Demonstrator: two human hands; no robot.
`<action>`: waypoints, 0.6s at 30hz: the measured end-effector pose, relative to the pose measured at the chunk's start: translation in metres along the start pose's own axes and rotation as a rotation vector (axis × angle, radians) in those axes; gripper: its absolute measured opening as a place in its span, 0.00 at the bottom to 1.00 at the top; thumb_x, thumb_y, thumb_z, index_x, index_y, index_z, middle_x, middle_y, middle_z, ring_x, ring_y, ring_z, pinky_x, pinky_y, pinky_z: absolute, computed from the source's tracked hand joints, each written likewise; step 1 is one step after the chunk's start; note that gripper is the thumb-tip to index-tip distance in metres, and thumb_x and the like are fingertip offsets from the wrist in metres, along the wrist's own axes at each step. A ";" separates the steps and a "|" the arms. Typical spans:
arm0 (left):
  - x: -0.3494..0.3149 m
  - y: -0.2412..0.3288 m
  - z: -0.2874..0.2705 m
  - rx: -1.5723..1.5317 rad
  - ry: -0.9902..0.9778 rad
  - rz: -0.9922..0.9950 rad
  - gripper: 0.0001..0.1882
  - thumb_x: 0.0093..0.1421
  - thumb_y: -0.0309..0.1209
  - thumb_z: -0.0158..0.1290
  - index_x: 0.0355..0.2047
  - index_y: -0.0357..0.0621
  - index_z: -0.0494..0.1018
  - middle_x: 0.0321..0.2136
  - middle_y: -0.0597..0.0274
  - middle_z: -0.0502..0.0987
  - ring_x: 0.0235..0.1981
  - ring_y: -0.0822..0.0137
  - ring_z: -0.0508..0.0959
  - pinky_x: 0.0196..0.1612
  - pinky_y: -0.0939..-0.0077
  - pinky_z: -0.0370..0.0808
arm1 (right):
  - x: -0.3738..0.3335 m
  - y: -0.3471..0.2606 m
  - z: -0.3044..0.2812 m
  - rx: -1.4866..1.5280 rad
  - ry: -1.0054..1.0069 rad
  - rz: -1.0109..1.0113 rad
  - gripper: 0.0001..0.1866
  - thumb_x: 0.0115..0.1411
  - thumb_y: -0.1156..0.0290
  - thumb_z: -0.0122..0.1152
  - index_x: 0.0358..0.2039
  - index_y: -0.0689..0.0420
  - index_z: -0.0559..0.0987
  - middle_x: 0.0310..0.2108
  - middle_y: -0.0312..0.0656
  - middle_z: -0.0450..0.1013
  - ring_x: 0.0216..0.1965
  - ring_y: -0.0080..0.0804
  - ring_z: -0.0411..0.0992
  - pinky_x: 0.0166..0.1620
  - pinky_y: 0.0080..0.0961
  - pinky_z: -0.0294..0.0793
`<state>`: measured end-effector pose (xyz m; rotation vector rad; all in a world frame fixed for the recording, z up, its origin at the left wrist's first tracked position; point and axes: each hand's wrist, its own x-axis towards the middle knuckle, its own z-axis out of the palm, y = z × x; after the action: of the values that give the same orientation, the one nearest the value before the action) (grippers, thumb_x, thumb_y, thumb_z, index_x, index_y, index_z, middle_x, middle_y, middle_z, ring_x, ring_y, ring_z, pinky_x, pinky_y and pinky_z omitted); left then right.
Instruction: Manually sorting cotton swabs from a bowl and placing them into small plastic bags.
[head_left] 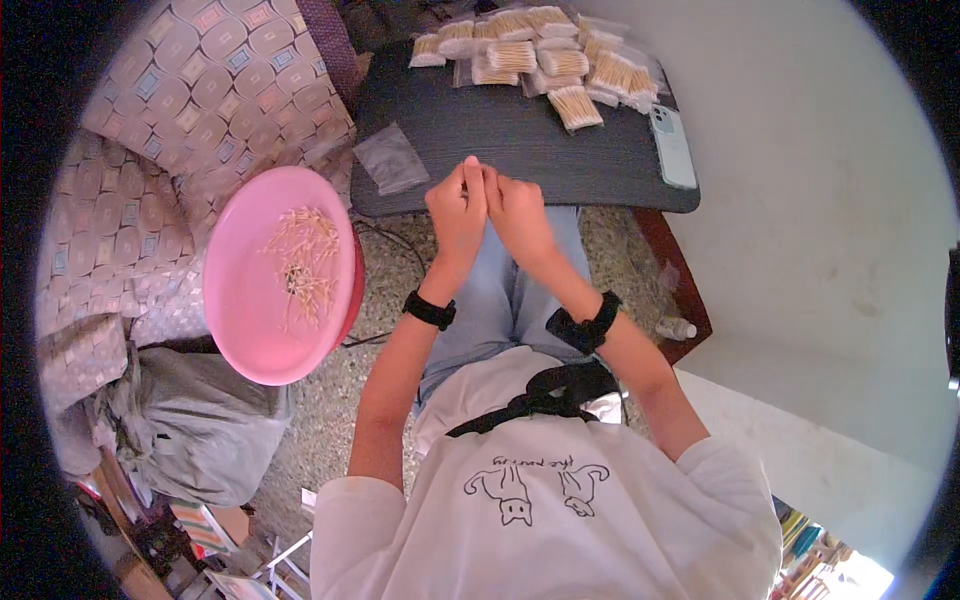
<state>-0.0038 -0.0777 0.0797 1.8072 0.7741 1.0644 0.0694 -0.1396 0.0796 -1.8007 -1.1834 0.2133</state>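
Note:
My left hand [458,215] and my right hand [522,212] meet at the near edge of a dark table [455,120]. Their fingers are curled and pressed together; whatever lies between them is hidden. Left of my hands, a flat clear plastic bag [392,160] lies on the table. Clear bags packed with cotton swabs [512,57] are heaped at the far side, and one such bag [575,108] sits nearest to me. A pink basin [240,290] on the left contains loose cotton swabs [312,250].
A pale phone [673,150] rests at the table's right edge, beside a plain wall [800,180]. A patterned sofa [220,80] stands on the left, with a grey cloth [215,425] below it. Cables and a small bottle [676,328] are on the floor.

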 end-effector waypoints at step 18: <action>0.005 -0.057 -0.049 0.532 0.126 0.338 0.11 0.59 0.31 0.48 0.39 0.40 0.71 0.37 0.52 0.73 0.43 0.54 0.71 0.49 0.63 0.65 | -0.021 0.043 -0.008 0.692 -0.518 0.432 0.18 0.67 0.58 0.42 0.38 0.60 0.73 0.21 0.26 0.60 0.20 0.12 0.53 0.22 0.11 0.53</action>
<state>-0.0499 -0.0311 0.0421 2.4024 0.9087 1.2827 0.0898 -0.1646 0.0441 -1.3734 -0.8692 1.2415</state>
